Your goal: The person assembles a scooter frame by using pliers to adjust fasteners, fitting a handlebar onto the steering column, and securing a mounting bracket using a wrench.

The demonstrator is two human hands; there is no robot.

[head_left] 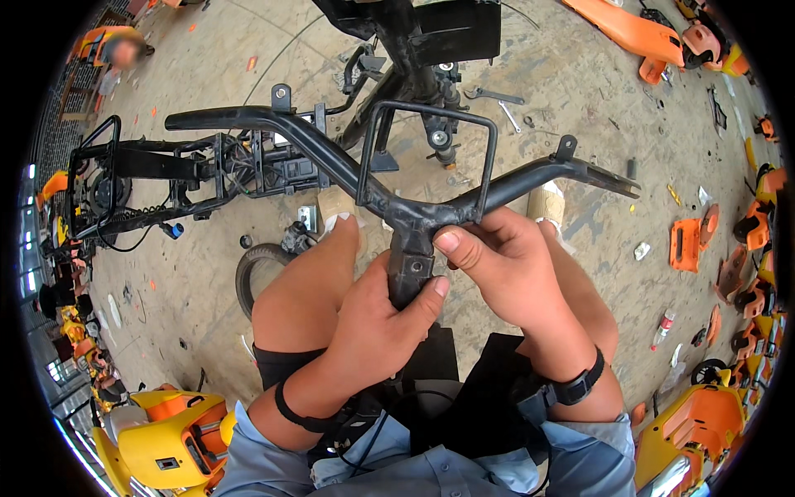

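Note:
I hold a black metal scooter handlebar (325,154) in front of me, over my knees. Its two tubes spread out to the left and right from a short stem, and each carries a small tab with a hole. My left hand (373,325) is closed round the stem from below, thumb along its side. Higher up, my right hand (507,267) grips the junction of stem and right tube; the thumb lies on top and the other fingers are partly hidden behind. A bent rod bracket (490,157) stands up from the middle of the handlebar.
A stripped black scooter frame (153,166) with wiring lies to the left, beside a tyre (251,277). Ahead are a black steering part (406,58) and wrenches (494,96). Orange panels (685,244) and a bottle (662,329) lie right. Yellow-orange bodywork (166,439) sits near left.

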